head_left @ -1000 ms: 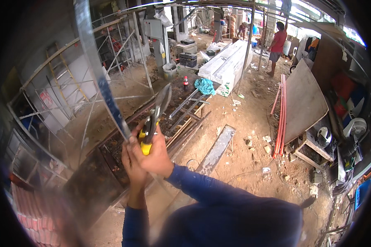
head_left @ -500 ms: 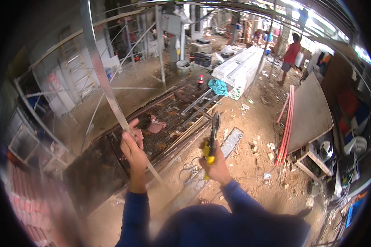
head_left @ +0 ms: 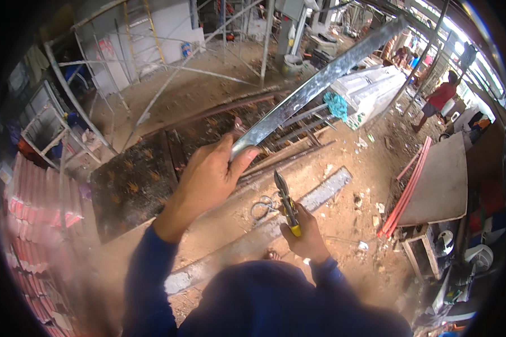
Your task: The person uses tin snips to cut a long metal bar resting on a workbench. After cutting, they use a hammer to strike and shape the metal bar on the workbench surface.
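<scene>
My left hand (head_left: pixel 202 182) grips a long, shiny metal strip (head_left: pixel 320 84) near its lower end, thumb on one side and fingers on the other. The strip slants up and away to the far right. Lower and to the right, my right hand (head_left: pixel 308 237) is wrapped round a pair of tin snips (head_left: pixel 285 196) with yellow-and-black handles, blades pointing away from me. The snips are apart from the strip. Beneath them a long, pale-smeared plank (head_left: pixel 225 253) lies on the ground, with some looped metal (head_left: pixel 262 210) beside it.
A dark, stained panel (head_left: pixel 126 182) lies ahead, with a teal bag (head_left: pixel 336 105) and long white stack (head_left: pixel 374 90) beyond. Red pipes (head_left: pixel 407 188) lean by a grey board (head_left: pixel 441 182) at right. Scaffold tubes (head_left: pixel 171 84) stand far left; reddish stacked sheets (head_left: pixel 42 196) near left. A person (head_left: pixel 441 95) stands far right.
The metal strip has swung from near-upright on the left to slanting toward the far right. My left hand has come up closer. The view has shifted; the snips remain in my right hand.
</scene>
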The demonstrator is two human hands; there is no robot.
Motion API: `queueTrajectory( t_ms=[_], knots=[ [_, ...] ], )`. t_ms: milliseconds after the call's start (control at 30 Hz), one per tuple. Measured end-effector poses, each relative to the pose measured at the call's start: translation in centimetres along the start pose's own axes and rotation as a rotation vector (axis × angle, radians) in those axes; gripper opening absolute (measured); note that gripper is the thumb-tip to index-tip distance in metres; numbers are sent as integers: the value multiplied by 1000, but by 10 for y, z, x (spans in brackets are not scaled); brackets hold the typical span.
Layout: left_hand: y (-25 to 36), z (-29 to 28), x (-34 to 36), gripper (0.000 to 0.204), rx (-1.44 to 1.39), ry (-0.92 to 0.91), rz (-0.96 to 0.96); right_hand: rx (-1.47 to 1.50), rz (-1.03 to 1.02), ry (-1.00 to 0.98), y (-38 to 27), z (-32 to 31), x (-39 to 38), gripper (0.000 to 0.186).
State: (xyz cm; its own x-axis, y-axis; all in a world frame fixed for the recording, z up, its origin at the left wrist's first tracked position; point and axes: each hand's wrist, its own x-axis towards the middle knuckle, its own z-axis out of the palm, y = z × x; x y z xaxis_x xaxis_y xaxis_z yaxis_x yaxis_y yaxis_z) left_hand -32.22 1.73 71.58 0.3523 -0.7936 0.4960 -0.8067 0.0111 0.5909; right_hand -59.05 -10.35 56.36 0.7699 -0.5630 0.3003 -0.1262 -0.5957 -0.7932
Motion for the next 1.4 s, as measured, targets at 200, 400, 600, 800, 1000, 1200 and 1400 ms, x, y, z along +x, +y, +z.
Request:
queueTrajectory(
  t_ms=[200,400,600,800,1000,1200,1400],
  knots=[
    [-10,4,-7,63,254,-209,-58,78,107,-52,-32,-10,11,36],
    [-18,-2,-1,65,325,-452,-121,103,168,-122,-43,0,12,36],
    [-33,-4,4,62,357,-475,-82,124,247,-130,-41,-3,6,36],
    [-38,1,10,59,260,-531,-108,71,191,-163,-23,-7,8,47],
    [-47,10,18,55,119,-602,-156,149,264,-198,-8,-7,4,59],
    [-45,21,22,53,150,-632,-176,144,272,-216,6,-12,0,64],
    [-46,47,8,48,114,-569,-187,150,252,-236,1,-16,9,65]
  ],
)
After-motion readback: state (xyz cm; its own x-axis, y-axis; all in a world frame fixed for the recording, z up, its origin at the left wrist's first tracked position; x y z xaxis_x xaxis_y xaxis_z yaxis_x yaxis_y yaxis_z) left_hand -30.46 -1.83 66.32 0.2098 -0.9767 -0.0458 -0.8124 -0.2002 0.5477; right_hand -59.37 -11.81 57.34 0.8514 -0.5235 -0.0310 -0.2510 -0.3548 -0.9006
